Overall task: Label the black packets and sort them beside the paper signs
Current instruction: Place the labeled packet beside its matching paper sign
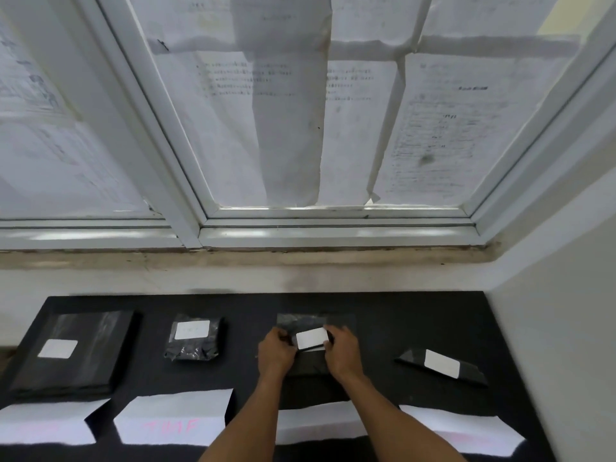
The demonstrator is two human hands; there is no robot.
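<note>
Several black packets lie in a row on a black table (416,321). A large flat packet (93,331) at the left, a small crinkled packet (195,350) and a slim packet (473,375) at the right each carry a white label. My left hand (275,351) and my right hand (343,353) meet over the third packet (313,320). Their fingertips pinch a white label (311,337) at its two ends, on top of that packet. White paper signs (173,421) lie along the near edge, one in front of each packet; my forearms cover part of the third sign.
A white wall and a window ledge (266,258) run behind the table. The window (333,128) above is covered with printed sheets. A white side wall (566,328) closes in the table's right end.
</note>
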